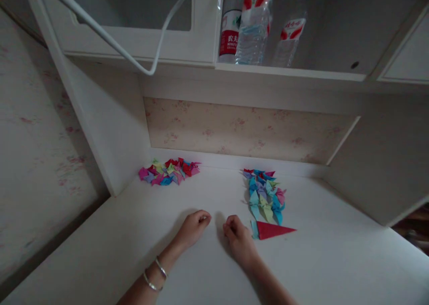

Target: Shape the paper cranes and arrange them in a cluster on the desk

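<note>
My left hand (pixel 193 227) rests on the white desk, its fingers curled in with thumb and forefinger close together, and nothing shows in it. Two silver bangles (pixel 156 276) circle that wrist. Opposite it, a small gap away, my right hand (pixel 238 237) is closed with bent fingers; no object is visible there. Just to the right of this hand lies a red pointed piece of folded paper (pixel 273 230) with light blue paper (pixel 255 230) at its wide end. Behind it, folded paper cranes (pixel 266 206) in blue, green, purple and pink are grouped together.
A second heap of colourful paper cranes (pixel 170 172) lies at the back left of the desk (pixel 208 269). Overhead, a shelf (pixel 291 73) holds plastic bottles (pixel 253 32). A white bent tube (pixel 147 68) hangs at the upper left. Side panels (pixel 100 117) bound the desk.
</note>
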Motion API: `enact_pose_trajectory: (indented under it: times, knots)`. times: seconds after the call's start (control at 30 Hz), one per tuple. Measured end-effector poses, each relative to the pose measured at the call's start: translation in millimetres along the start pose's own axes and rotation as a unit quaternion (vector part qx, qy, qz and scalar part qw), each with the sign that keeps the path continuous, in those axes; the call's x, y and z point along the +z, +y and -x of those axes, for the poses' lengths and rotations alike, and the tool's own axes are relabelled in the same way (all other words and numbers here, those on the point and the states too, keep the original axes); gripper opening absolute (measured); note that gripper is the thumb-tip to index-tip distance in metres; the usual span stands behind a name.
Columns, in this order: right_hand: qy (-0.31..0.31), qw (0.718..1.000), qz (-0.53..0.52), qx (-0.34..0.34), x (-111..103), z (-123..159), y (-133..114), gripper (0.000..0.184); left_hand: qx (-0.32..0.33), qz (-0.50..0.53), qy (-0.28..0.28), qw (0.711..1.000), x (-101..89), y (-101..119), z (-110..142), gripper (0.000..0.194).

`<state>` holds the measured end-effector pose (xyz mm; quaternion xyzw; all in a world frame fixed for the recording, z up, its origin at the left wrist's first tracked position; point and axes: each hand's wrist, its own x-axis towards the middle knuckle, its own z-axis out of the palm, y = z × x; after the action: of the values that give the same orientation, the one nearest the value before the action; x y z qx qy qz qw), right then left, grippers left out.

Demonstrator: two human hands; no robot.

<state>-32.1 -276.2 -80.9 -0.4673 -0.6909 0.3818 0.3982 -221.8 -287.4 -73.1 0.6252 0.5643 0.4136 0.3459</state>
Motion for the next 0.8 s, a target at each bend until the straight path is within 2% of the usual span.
enact_pose_trajectory:
  times: [0.1,0.37,0.5,0.63,0.8]
  knots:
    - [-0.011,0.996,0.091,-0.019,5,6,0,0.016,0.003,-0.005,-0.003,1.000,1.5,-3,1,0.031]
    - [-0.034,0.993,0.112,-0.026,0,8,0,0.011,0.011,-0.006,0.006,1.000,2.4,-2,1,0.030]
    - [-0.048,0.989,0.136,-0.024,1,10,-1,0.011,0.000,-0.038,0.054,0.998,-0.2,-2,-4,0.033]
    - [-0.062,0.987,0.149,-0.022,0,11,-1,0.013,0.022,-0.198,0.108,0.974,-18.0,-7,-36,0.031]
    - [-0.068,0.988,0.136,-0.010,-1,8,2,0.015,0.006,-0.297,0.150,0.943,-63.5,-16,-110,0.023]
